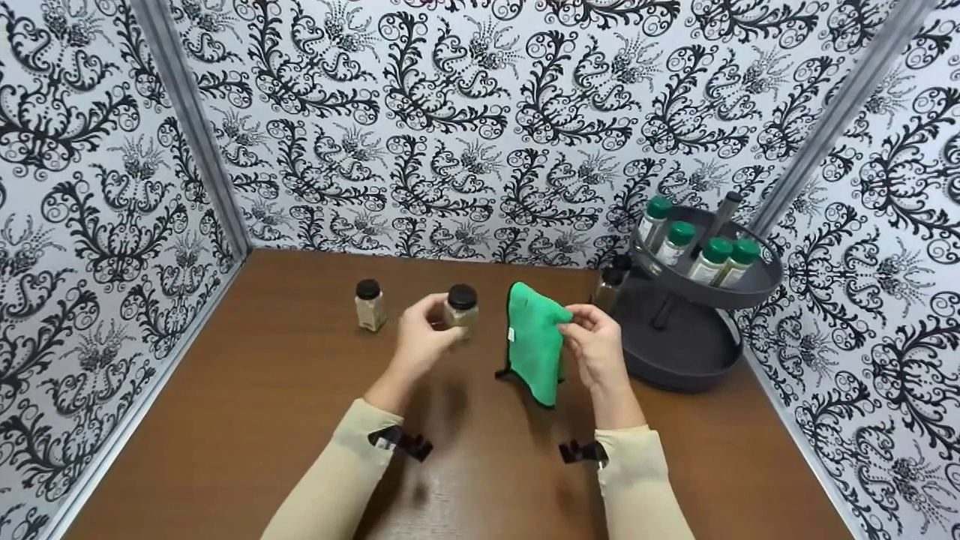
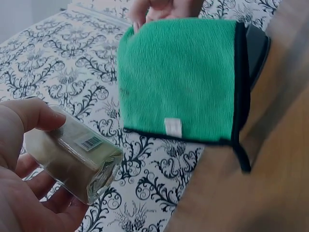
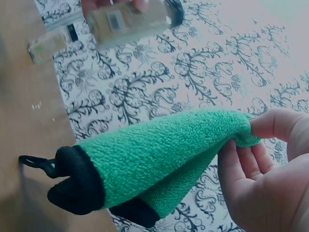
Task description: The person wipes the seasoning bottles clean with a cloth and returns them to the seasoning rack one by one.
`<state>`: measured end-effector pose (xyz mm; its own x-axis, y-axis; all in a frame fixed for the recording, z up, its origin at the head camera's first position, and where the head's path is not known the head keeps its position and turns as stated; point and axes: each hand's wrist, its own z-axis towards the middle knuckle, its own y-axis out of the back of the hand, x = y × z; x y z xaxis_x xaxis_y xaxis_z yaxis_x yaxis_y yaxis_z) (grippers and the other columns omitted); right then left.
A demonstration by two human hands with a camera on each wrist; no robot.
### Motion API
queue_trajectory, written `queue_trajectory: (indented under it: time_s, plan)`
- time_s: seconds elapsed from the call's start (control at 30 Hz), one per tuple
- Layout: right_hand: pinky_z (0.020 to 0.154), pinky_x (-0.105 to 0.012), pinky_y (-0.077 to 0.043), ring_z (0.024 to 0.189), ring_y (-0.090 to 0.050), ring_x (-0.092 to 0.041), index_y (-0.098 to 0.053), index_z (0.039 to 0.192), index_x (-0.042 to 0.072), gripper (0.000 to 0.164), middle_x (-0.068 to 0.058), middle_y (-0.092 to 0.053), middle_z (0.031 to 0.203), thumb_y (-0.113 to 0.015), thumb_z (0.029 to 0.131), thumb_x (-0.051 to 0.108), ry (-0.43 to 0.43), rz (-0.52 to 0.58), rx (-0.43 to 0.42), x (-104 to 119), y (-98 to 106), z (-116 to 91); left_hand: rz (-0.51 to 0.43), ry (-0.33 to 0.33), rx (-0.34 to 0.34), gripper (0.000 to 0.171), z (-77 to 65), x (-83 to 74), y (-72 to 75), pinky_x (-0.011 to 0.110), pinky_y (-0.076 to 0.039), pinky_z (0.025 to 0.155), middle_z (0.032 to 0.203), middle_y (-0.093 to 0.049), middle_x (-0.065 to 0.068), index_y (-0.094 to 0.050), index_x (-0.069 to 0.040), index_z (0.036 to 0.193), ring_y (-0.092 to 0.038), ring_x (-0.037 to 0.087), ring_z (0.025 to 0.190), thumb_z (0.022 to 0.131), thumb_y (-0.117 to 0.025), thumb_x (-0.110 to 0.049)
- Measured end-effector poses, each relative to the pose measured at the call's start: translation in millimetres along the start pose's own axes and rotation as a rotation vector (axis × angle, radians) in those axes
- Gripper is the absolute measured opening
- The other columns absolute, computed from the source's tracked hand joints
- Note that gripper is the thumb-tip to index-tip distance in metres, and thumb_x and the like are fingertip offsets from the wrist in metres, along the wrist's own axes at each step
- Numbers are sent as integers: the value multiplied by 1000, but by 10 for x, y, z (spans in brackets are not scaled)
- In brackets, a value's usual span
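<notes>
The left hand (image 1: 424,334) gripped a black-capped jar (image 1: 462,313) between thumb and fingers, and held it above the counter (image 1: 187,450). The right hand (image 1: 596,341) pinched a green cloth (image 1: 534,345) near its upper edge, so that it hung down in folds. The jar was to the left of the cloth, near but apart from it, with a visible gap. Its long axis stood roughly upright, the cap upward. The left hand was also nearer to a second jar (image 1: 370,309), which stood farther left; the right hand was nearer to the two-tier rack (image 1: 754,298) with green-capped jars (image 1: 709,264).

About writing, I could read no brand. The held jar carried a small barcode label (image 2: 91,142), and the cloth a white tag (image 2: 173,127); their print was too small. The labels on the rack's jars were also not legible.
</notes>
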<state>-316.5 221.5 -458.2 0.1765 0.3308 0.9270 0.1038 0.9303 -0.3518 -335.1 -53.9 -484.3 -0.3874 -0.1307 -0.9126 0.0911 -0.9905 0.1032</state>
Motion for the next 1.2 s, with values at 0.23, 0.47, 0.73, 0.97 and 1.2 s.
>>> queue_trajectory:
  time_s: [0.23, 0.47, 0.73, 0.97, 1.2]
  plan:
    - [62, -23, -56, 70, -66, -10, -72, 96, 5, 29, -1, -71, 82, -61, 87, -20, 17, -54, -5, -73, -17, 33, 36, 8, 63, 48, -26, -38, -80, 38, -61, 82, 99, -77, 13, -76, -4, 118, -69, 19, 88, 71, -75, 1]
    - [63, -22, -57, 72, -65, -10, -76, 98, 2, 23, 0, -72, 84, -68, 86, -17, 77, -80, 49, -127, -110, 42, 58, -4, 102, 45, -55, -75, -79, 27, -57, 75, 97, -75, 10, -76, -6, 115, -67, 16, 85, 71, -75, 0]
    - [64, -24, -59, 74, -66, -12, -75, 99, -4, 15, -3, -72, 85, -74, 87, -13, 122, -84, 34, -195, -131, -26, 30, -17, 146, 42, -159, -12, -128, 40, -62, 80, 96, -76, 11, -76, -6, 115, -69, 16, 85, 74, -77, 1]
    - [65, -24, -61, 75, -69, -11, -74, 99, -7, 16, -1, -74, 84, -72, 86, -17, 182, -86, 41, -212, -161, -62, 33, -8, 156, 40, -232, 18, -175, 29, -59, 75, 93, -75, 10, -75, -5, 113, -69, 15, 82, 73, -74, 2]
    - [67, -22, -60, 76, -70, -10, -67, 107, -22, 24, 1, -75, 86, -72, 84, -17, 256, -159, 65, -216, -265, -123, 33, -9, 162, 40, -244, 3, -232, 27, -57, 74, 93, -75, 7, -76, -8, 112, -68, 14, 82, 73, -73, 0]
